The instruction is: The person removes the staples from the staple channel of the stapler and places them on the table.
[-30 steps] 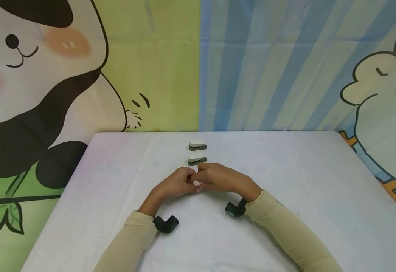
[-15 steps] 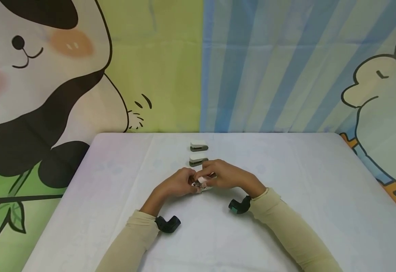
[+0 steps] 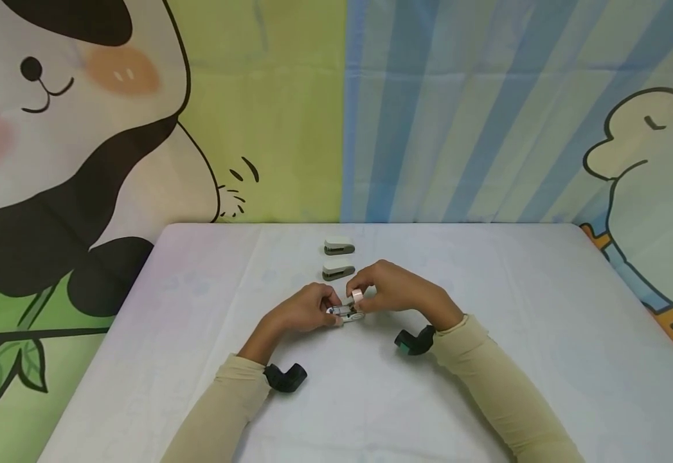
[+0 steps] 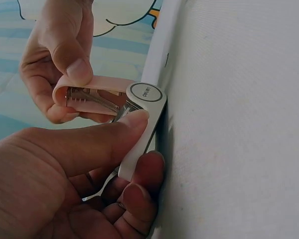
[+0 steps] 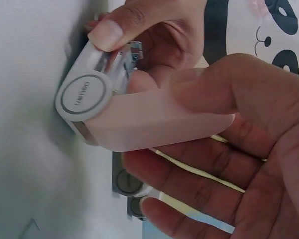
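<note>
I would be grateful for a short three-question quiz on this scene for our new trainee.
1. Counting: How many grey-and-white staplers lie on the table?
2. True or false: The pink cover is swung open from the white base.
3. Multiple choice: What does the right hand pinch?
a) the white base
b) the pink cover
c) a grey-and-white stapler

Key: 1. Two. 2. True. 3. b, the pink cover.
</note>
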{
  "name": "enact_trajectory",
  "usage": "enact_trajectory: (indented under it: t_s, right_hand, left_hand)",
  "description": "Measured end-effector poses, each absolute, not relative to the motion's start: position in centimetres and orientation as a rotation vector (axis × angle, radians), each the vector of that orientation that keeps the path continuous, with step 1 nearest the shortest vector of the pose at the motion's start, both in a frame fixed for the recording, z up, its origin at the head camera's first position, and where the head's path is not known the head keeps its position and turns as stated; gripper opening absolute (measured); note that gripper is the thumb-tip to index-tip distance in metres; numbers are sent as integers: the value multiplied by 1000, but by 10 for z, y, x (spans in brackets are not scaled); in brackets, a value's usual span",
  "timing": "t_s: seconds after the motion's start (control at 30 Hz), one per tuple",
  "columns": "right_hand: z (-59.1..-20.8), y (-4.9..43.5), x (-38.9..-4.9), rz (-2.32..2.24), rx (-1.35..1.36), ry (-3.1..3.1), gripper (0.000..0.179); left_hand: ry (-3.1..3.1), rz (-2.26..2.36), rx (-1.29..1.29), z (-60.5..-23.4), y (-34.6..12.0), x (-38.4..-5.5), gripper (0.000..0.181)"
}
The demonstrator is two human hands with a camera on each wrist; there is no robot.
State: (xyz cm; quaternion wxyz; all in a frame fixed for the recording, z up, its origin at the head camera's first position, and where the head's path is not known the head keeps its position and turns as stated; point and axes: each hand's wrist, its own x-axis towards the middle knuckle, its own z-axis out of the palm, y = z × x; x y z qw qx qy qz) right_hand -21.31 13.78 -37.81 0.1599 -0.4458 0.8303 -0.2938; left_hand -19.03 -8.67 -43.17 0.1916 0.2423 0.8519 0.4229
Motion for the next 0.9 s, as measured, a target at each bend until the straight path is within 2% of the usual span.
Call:
enact_trajectory:
  t_s: [0.17,0.43,0.73,0.9]
  right_hand:
    - [-372,143,-213,-719,-1202,2420,16]
    - [-374,149,-216,-558,-1052,2450,9]
    - [-370,147,-210,-437,-1108,2571,6]
    - [-364,141,-198,-351,-1133,2745,16]
  left_hand:
    - [2384,1196,672,-431,-86,-190,17]
    - [2381,1201,642,-434,-85,-191,17]
    - [2404,1168,633,-432,-84,-190,16]
    - [2410,1159,635,-431,-84,-189,16]
